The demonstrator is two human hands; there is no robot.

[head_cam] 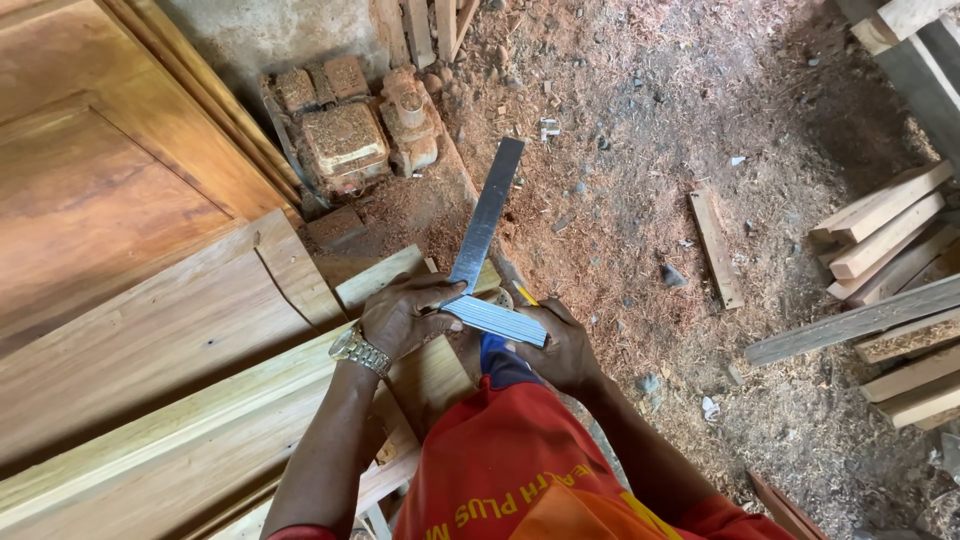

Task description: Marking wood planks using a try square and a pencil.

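Over plank point(200, 420) | 2 hands: left hand point(400, 315), right hand point(560, 350) | 1 steel square point(485, 225)

free: sawdust floor point(640, 200) right of steel square point(487, 215) | blocked: dusty motor point(345, 135) left of it, stacked planks point(890, 225) far right

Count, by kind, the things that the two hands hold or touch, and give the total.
Metal try square, held by left hand and right hand: 1
Yellow pencil, by the right hand: 1
Wood strip under the square: 1
Total: 3
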